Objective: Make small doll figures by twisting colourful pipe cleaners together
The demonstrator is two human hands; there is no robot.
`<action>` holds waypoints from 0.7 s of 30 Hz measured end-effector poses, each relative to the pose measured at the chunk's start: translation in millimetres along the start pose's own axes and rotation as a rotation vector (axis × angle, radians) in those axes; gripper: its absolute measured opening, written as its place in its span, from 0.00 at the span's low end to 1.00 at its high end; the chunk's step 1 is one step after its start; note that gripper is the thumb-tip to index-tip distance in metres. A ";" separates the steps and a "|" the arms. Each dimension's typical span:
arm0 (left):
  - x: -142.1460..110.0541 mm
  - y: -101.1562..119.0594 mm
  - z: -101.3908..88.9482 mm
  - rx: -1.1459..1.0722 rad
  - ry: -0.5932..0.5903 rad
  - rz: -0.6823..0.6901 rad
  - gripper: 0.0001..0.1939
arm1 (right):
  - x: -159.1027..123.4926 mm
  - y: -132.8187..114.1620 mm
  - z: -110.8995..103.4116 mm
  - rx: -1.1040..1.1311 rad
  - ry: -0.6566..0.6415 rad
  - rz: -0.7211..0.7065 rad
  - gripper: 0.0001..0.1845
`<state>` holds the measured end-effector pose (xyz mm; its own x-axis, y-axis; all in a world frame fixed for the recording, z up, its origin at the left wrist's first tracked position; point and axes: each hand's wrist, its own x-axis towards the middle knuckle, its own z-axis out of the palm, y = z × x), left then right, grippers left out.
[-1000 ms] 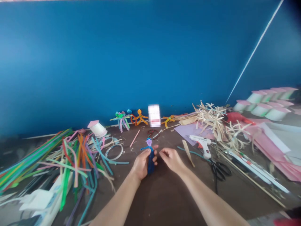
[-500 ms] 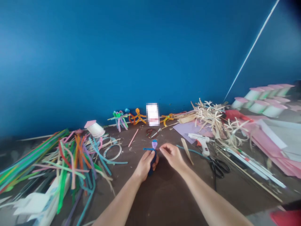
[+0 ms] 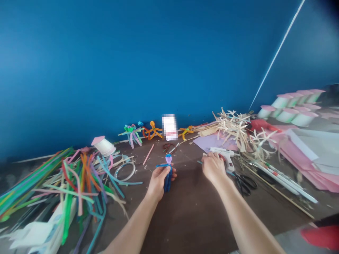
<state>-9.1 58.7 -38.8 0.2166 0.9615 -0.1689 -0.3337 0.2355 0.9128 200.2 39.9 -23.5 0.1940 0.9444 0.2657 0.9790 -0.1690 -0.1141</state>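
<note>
My left hand (image 3: 158, 181) is closed round a small pipe cleaner figure (image 3: 167, 183). Its body is dark blue, the upper part is purple with a blue top, and a blue arm sticks out to the left. My right hand (image 3: 214, 167) is over the table beside the white glue gun (image 3: 230, 163), fingers curled downward. The hand covers the spot of a pale dry strip, and its fingertips are hidden. Part of a blue pipe cleaner (image 3: 199, 162) shows left of this hand. Black-handled scissors (image 3: 246, 184) lie just to its right.
Loose coloured pipe cleaners (image 3: 79, 183) spread over the left side, near a white cup (image 3: 103, 145). Finished pipe cleaner figures (image 3: 153, 130) stand by the blue wall. Pale husk strips (image 3: 233, 123), pink paper (image 3: 299, 162) and several pink-topped cups (image 3: 288, 114) are on the right.
My right hand has left the figure and moved right, down over the pale strip beside the glue gun. My left hand still holds the figure. The view has shifted slightly.
</note>
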 end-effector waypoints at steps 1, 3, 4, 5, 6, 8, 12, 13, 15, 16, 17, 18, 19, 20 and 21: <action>-0.4 -0.2 0.1 -0.003 -0.007 -0.005 0.17 | 0.2 -0.6 1.4 -0.007 -0.005 -0.007 0.10; -0.9 -0.5 0.5 -0.010 -0.016 -0.016 0.17 | 0.1 -3.7 2.5 -0.006 0.002 -0.030 0.11; -0.8 -0.6 0.6 -0.014 -0.015 -0.024 0.17 | -0.1 -5.8 1.4 0.008 0.028 -0.044 0.11; -0.6 -0.6 0.8 -0.020 -0.010 -0.033 0.17 | -0.3 -8.3 -1.3 0.036 0.079 -0.054 0.10; -0.3 -0.4 0.9 -0.028 -0.005 -0.039 0.16 | -0.6 -11.1 -5.5 0.084 0.156 -0.069 0.09; 0.2 0.1 1.1 -0.045 -0.003 -0.043 0.16 | -0.5 -17.3 -18.0 0.231 0.365 -0.106 0.07; -0.8 1.2 0.4 -0.062 -0.011 -0.045 0.16 | 10.2 -23.7 -44.5 0.521 0.547 -0.237 0.06; -1.3 1.3 0.1 -0.065 -0.011 -0.049 0.16 | 16.5 -21.9 -48.3 0.572 0.514 -0.274 0.05; -2.3 1.6 -0.3 -0.064 -0.015 -0.053 0.16 | 33.1 -12.9 -51.5 0.733 0.442 -0.306 0.03; -2.6 1.8 -0.5 -0.061 -0.019 -0.052 0.16 | 42.6 -6.2 -51.3 0.834 0.436 -0.262 0.03; -2.8 2.0 -0.6 -0.056 -0.022 -0.051 0.17 | 52.1 1.5 -50.8 0.911 0.444 -0.204 0.03; -2.8 2.3 -0.7 -0.051 -0.022 -0.050 0.17 | 61.3 9.4 -50.3 0.950 0.446 -0.153 0.03; -2.7 2.5 -0.8 -0.046 -0.020 -0.049 0.17 | 69.4 17.0 -50.5 0.963 0.433 -0.111 0.04; -2.5 2.6 -0.8 -0.043 -0.015 -0.050 0.17 | 76.3 23.6 -51.9 0.991 0.435 -0.073 0.05; -2.3 2.7 -0.8 -0.042 -0.010 -0.053 0.17 | 81.5 28.7 -54.7 1.056 0.509 -0.030 0.05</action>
<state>-11.2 57.3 -36.2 0.2443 0.9460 -0.2130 -0.3592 0.2923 0.8863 247.5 96.5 47.2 0.4084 0.6819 0.6068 0.4914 0.3959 -0.7757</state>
